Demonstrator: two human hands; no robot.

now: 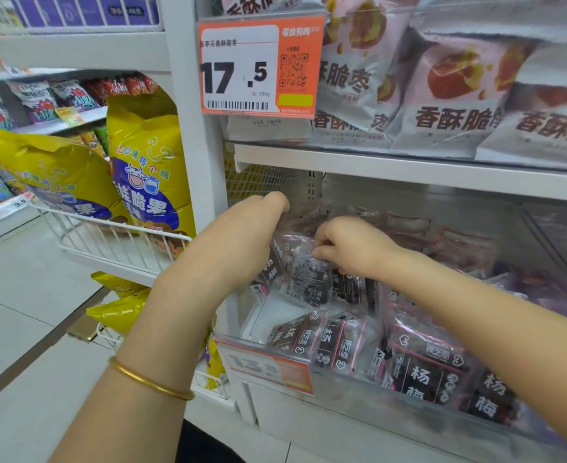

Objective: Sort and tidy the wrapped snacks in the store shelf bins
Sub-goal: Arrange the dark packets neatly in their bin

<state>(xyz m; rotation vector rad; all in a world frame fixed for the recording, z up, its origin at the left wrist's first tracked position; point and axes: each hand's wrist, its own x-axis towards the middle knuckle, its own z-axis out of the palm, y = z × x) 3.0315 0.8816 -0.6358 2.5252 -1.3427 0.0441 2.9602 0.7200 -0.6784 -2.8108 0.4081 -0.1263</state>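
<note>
Several small black wrapped snack packets [422, 365] lie in a clear plastic shelf bin [359, 392]. Both my hands reach into the back left of that bin. My left hand [242, 242] wraps round a bunch of upright packets [275, 262] from the left, its fingertips hidden behind them. My right hand [349, 248] pinches the top of one black packet [309, 279] held upright beside the bunch. A gold bangle sits on my left wrist.
Above the bin a shelf [409, 168] carries pale pink snack bags [459, 95] and an orange price tag [258, 65] reading 17.5. Left of the white post hang wire baskets [115, 238] with big yellow bags [148, 168]. Grey floor tiles lie at lower left.
</note>
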